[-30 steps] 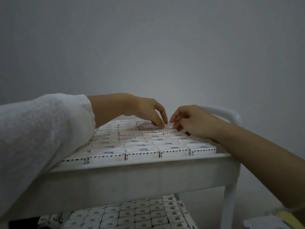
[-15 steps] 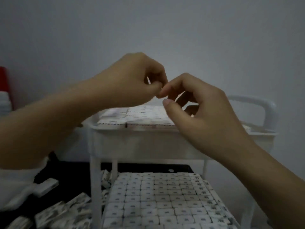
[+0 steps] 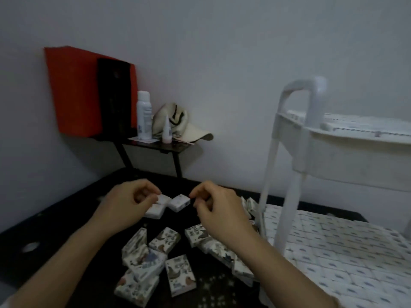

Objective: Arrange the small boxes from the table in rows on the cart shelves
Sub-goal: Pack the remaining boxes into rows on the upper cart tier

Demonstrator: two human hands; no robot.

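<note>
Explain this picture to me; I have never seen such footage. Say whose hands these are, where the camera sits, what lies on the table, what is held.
No machine: a person's bare left hand and right hand, seen from a head-worn camera looking down. Patterned small boxes lie scattered on the dark table. The white cart at right has rows of boxes on its shelves. Both hands' curled fingers reach the plain boxes farther back; whether either grips one is unclear.
</note>
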